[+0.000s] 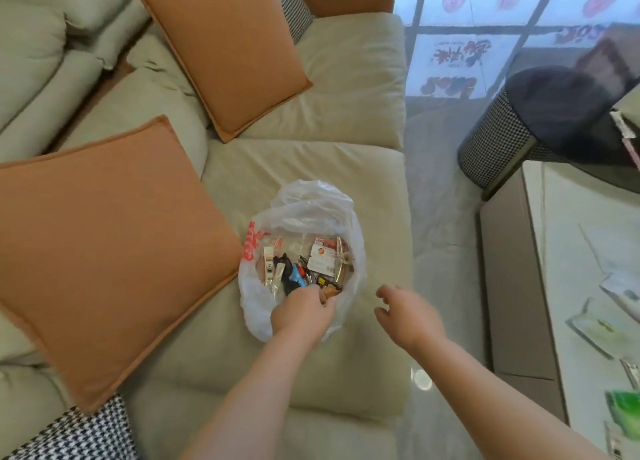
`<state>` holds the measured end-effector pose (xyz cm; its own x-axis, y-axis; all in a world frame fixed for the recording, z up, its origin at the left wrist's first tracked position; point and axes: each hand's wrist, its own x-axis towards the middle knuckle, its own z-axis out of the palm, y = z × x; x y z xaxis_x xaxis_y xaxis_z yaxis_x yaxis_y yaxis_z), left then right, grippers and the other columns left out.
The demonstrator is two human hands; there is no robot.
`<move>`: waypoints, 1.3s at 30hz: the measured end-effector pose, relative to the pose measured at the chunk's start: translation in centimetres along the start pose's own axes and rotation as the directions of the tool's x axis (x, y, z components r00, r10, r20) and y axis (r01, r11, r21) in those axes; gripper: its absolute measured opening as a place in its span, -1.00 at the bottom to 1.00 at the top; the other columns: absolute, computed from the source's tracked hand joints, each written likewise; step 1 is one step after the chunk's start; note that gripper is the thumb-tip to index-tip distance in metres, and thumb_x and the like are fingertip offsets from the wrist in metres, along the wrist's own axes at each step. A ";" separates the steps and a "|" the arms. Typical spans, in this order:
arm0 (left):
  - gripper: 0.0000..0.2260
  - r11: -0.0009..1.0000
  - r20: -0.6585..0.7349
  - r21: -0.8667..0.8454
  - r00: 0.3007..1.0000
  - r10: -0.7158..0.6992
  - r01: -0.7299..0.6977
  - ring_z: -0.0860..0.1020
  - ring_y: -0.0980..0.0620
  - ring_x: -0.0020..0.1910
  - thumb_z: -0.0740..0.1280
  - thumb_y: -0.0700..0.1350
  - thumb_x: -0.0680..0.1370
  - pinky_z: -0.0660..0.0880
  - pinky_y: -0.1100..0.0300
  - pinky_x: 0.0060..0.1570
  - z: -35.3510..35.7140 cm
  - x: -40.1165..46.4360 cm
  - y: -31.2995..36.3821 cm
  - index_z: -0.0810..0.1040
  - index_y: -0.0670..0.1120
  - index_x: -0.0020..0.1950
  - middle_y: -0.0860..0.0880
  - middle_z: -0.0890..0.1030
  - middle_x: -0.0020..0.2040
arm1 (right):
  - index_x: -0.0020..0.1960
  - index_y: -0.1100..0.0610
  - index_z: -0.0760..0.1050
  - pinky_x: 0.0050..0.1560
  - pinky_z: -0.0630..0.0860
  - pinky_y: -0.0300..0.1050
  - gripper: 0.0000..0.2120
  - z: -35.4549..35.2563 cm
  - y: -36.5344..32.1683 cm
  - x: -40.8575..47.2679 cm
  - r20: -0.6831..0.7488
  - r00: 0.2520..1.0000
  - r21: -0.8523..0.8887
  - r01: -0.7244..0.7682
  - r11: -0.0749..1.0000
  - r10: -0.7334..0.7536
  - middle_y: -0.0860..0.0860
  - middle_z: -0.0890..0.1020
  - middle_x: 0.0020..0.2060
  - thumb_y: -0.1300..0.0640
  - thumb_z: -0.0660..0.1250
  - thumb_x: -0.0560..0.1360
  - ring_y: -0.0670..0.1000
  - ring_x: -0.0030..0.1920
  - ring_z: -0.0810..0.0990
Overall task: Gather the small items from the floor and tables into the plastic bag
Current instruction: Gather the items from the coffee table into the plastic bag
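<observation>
Translucent white plastic bag (304, 217) with red print, lying open-mouthed on the pale green fabric sofa seat (346, 120), just below frame centre. Inside it, a jumble of small items (311, 265): white sachets, a red-and-white packet, something blue, dark bits too tangled to name singly. Left hand (304, 312) at the bag's 6 o'clock rim, fingers curled down into the mouth; fingertips hidden behind the knuckles, possibly pinching a small brown piece, hard to confirm. Right hand (408, 315) at the bag's 4 o'clock, apart from it, above the seat, fingers loosely bent and holding nothing.

Large orange square cushion (104, 251) at the bag's 9 o'clock, its edge touching the plastic; second orange cushion (225, 50) at 11 o'clock. Black-and-white houndstooth fabric (86, 435) cut off at the bottom edge. At 3 o'clock, across glossy reflective floor (443, 182), a pale low table (568, 237) bearing clear wrappers (602, 331) and a green packet (623, 414), blurred and cropped by the frame. Dark round houndstooth-sided stool (502, 140) at 2 o'clock.
</observation>
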<state>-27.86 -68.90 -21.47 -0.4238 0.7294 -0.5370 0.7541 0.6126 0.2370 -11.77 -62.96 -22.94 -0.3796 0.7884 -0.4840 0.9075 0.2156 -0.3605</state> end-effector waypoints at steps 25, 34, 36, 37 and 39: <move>-0.65 0.754 0.448 0.274 0.773 0.449 -0.597 0.56 -0.06 0.14 0.13 0.13 0.58 0.45 0.12 0.02 22.1 -20.1 24.9 0.54 -0.05 0.15 -0.01 0.62 0.09 | 0.24 0.06 0.47 0.06 0.51 -0.06 -0.69 3.5 32.3 -26.7 -0.033 0.834 0.300 -0.517 0.801 0.551 0.00 0.58 0.15 -0.01 0.17 0.55 0.08 0.15 0.56; -0.64 0.613 0.560 0.315 0.664 0.496 -0.724 0.56 -0.02 0.10 0.12 0.13 0.58 0.47 0.14 -0.06 31.0 -27.8 31.8 0.51 -0.03 0.22 0.00 0.59 0.12 | 0.22 0.03 0.49 0.02 0.48 -0.11 -0.70 7.9 42.2 -37.3 0.045 0.657 0.407 -0.700 0.587 0.752 0.00 0.59 0.13 -0.01 0.19 0.54 0.06 0.16 0.54; -0.62 0.588 0.583 0.318 0.642 0.497 -0.744 0.55 -0.01 0.14 0.11 0.15 0.59 0.48 0.13 -0.01 32.9 -29.3 32.9 0.48 -0.01 0.28 0.01 0.58 0.17 | 0.11 0.04 0.51 -0.09 0.47 -0.11 -0.77 8.8 43.9 -39.3 0.056 0.630 0.426 -0.717 0.552 0.775 0.02 0.59 0.06 0.01 0.19 0.53 0.08 0.11 0.55; -0.62 0.577 0.593 0.321 0.634 0.496 -0.751 0.55 -0.01 0.15 0.11 0.16 0.59 0.48 0.13 -0.02 33.8 -30.0 33.3 0.47 0.00 0.29 0.02 0.57 0.18 | 0.06 0.06 0.50 -0.14 0.46 -0.11 -0.80 9.2 44.8 -40.2 0.061 0.624 0.432 -0.720 0.542 0.779 0.03 0.59 0.03 0.02 0.18 0.53 0.09 0.07 0.56; -0.60 0.557 0.616 0.326 0.618 0.488 -0.764 0.54 0.00 0.15 0.10 0.17 0.59 0.48 0.13 -0.01 35.6 -31.3 34.0 0.46 0.01 0.30 0.03 0.57 0.18 | 0.11 0.06 0.49 -0.16 0.45 -0.11 -0.78 9.9 46.3 -41.8 0.071 0.615 0.444 -0.725 0.527 0.785 0.03 0.59 0.04 0.03 0.18 0.54 0.10 0.03 0.58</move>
<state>28.93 -81.70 -25.47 0.4152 0.5626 -0.7149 0.9071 -0.3158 0.2784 44.32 -91.61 -27.26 0.4665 0.6129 -0.6377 0.6735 -0.7136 -0.1931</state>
